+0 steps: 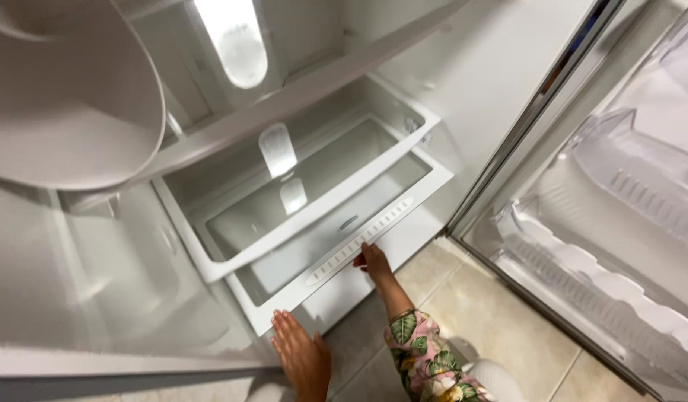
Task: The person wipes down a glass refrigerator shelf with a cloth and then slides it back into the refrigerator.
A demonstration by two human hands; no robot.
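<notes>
Left hand [303,357] lay flat and open against the drawer [336,253] front's corner at the fridge bottom, right hand [372,260] curled under its lip. Empty plastic, probably light, stiff, a bit brittle, so the front lip's the spot to hold.

- left hand [303,356] comes in from the bottom edge, flat, palm down; fingers straight and pretty much together, pointing up and away; wrist straight, bare forearm cut off by the frame
- right hand [373,260] is reached out further ahead; fingers curled under, knuckles up; red nails
- right arm is stretched out straight; floral sleeve [422,357] covers the forearm, stops short of the wrist
</notes>
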